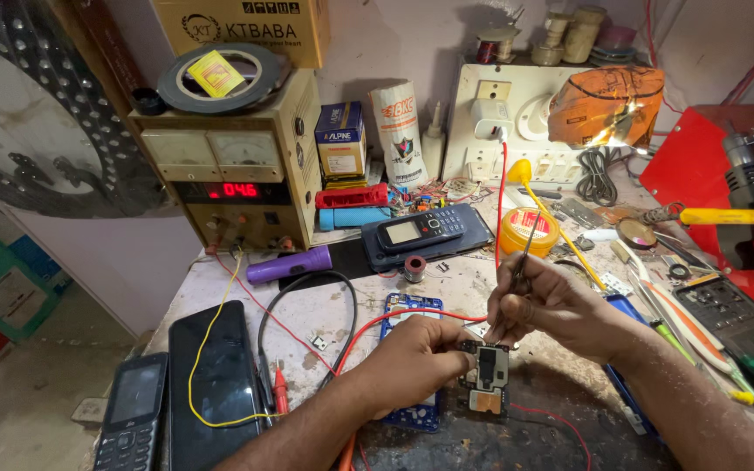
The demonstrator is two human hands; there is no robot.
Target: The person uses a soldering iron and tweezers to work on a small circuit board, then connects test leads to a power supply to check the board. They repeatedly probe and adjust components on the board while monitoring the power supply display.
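**Two hands on a small circuit board at a cluttered repair bench**

Low in the centre of the frame, the left hand (412,353) closes its fingers on the left edge of a small dark circuit board (487,377), holding it just above the worn, stained bench top (325,314). The right hand (551,305), just right of centre, pinches a thin pair of tweezers (524,253) between thumb and fingers; the tips point down to the board's top edge, though whether they touch it cannot be told. A red wire (412,316) arcs from the lower left toward the board, passing behind the left hand.

Just behind the left hand lies a blue phone frame (412,307) — partly hidden by the wrist. At the lower left of the frame sit a black smartphone (211,384), face up, and beside it a keypad phone (131,410); a yellow wire (205,349) loops across the smartphone's screen. In the upper left stands a beige bench power supply (237,174) with a lit red display, a roll of black tape (220,78) on top of it. A purple torch (290,264) lies at its foot. Near the upper centre, another keypad phone (421,229) rests on a dark case, with a round yellow tin (530,231) to its right — and a red tray (700,166) at the far right edge.
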